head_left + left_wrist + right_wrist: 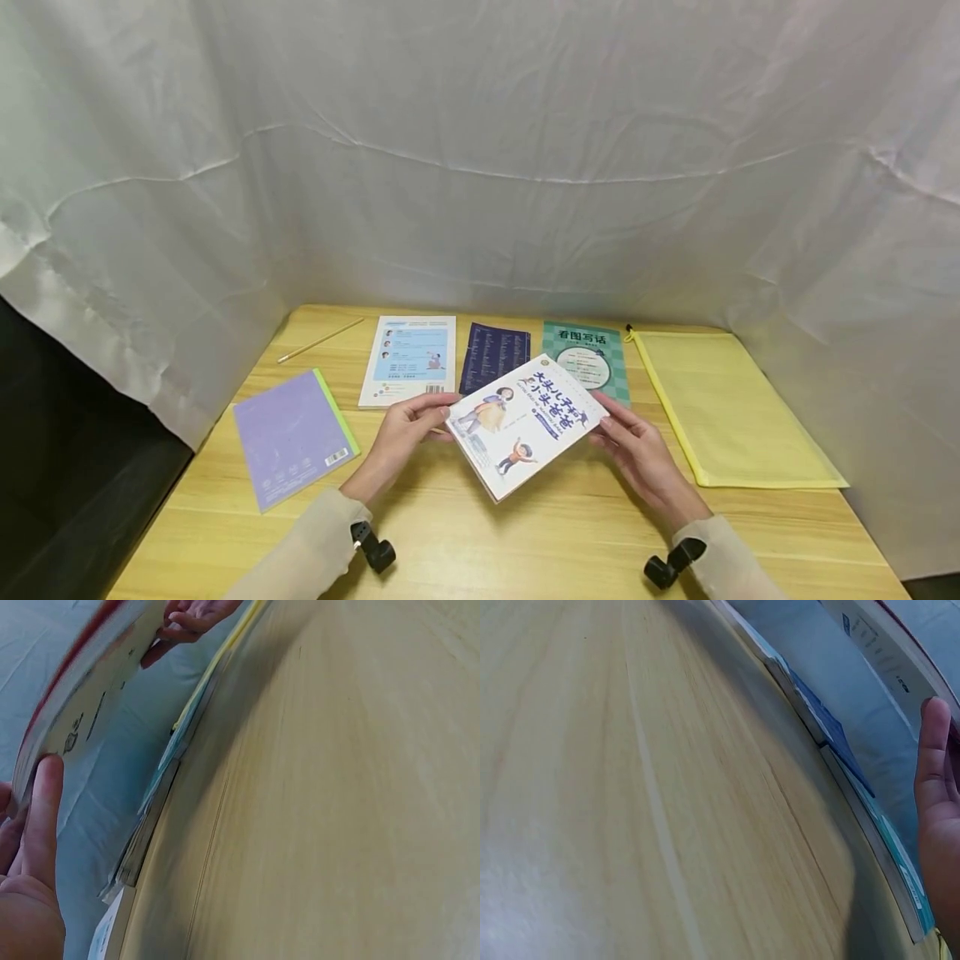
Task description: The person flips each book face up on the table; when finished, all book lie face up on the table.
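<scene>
Picture book [523, 423]: held above the table [480, 533], gripped by left hand [405, 433] and right hand [637, 450].
Hidden: navy booklet [493, 357] partly covered.
Wrist views: blurred.

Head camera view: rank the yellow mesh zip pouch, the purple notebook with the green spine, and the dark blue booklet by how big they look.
1. Yellow mesh zip pouch, clearly largest.
2. Purple notebook with the green spine.
3. Dark blue booklet, smallest, though it lies farther back and the held book hides its lower edge.
</scene>
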Motion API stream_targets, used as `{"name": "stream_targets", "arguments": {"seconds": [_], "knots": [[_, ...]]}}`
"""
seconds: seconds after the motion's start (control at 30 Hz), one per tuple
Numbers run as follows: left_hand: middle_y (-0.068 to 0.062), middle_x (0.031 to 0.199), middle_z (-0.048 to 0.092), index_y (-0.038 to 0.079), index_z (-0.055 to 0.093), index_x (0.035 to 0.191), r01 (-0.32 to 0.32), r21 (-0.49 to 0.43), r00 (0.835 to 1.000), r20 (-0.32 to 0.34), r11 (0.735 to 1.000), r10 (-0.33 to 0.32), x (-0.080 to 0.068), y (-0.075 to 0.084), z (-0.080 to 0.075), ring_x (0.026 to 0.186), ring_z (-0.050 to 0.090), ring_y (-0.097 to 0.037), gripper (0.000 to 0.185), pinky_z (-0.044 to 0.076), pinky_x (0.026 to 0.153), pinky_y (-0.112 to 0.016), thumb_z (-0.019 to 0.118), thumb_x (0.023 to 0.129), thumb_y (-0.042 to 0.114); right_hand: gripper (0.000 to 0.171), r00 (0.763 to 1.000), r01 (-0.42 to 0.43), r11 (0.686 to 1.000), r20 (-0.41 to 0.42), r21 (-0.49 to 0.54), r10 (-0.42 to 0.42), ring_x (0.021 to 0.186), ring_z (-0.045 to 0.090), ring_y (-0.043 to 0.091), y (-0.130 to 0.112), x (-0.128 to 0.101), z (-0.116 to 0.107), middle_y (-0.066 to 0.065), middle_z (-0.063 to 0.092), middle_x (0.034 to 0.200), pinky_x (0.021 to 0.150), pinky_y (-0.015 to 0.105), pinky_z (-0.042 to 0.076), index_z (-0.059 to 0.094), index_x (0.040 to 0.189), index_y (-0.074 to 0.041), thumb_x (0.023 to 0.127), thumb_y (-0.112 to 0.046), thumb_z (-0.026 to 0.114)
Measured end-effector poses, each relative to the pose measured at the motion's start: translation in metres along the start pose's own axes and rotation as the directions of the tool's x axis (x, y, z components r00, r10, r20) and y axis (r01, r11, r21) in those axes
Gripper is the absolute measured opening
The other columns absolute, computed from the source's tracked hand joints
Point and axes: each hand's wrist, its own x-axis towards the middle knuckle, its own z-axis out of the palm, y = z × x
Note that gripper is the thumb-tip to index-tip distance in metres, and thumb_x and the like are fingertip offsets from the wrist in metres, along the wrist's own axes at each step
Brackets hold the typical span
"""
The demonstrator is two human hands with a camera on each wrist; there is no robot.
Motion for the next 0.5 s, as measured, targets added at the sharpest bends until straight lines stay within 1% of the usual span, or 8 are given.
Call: {"name": "stream_targets", "arguments": {"seconds": [0.13,0.23,0.37,0.5], "knots": [[-0.026,0.143,0.069,-0.007,0.068,0.14,0.01,0.014,1.0,0.028,1.0,-0.01,-0.0008,0.0001,-0.0004,0.098,0.079,-0.016,0.036,0.071,0.086,-0.036,0.066,0.105,0.005,0.044,1.0,-0.004,1.0,-0.012,0.005,0.004,0.114,0.074,0.01,-0.0003,0.0005,0.0013,-0.006,0.074,0.14,0.094,0.022,0.066,0.062,0.155,-0.013,0.115,-0.002,0.049],[-0.025,0.144,0.068,-0.007,0.067,0.141,0.025,0.013,0.999,0.048,1.0,-0.025,-0.0013,-0.0004,-0.0012,0.099,0.078,-0.016,0.038,0.071,0.086,-0.036,0.067,0.105,0.005,0.043,0.999,-0.013,1.0,-0.045,-0.012,0.013,0.113,0.074,0.009,-0.0002,0.0011,0.002,-0.006,0.075,0.137,0.093,0.022,0.066,0.061,0.156,-0.013,0.114,-0.004,0.051],[-0.025,0.147,0.067,-0.008,0.064,0.143,0.044,-0.005,0.997,0.064,0.999,-0.043,-0.0018,-0.0019,-0.0025,0.1,0.078,-0.016,0.041,0.071,0.088,-0.038,0.067,0.105,0.006,0.044,0.997,-0.031,0.999,-0.078,-0.031,0.028,0.111,0.074,0.009,0.0003,0.0017,0.0024,-0.006,0.075,0.135,0.094,0.022,0.066,0.058,0.158,-0.011,0.114,-0.006,0.054],[-0.022,0.145,0.067,-0.01,0.061,0.145,0.071,-0.044,0.995,0.071,0.997,-0.067,-0.0002,-0.0044,-0.0038,0.103,0.076,-0.017,0.043,0.071,0.09,-0.039,0.066,0.105,0.007,0.047,0.997,-0.037,0.998,-0.075,-0.048,0.033,0.111,0.074,0.009,0.0018,0.0016,0.0015,-0.005,0.075,0.135,0.095,0.024,0.066,0.053,0.161,-0.008,0.114,-0.006,0.054]]}}
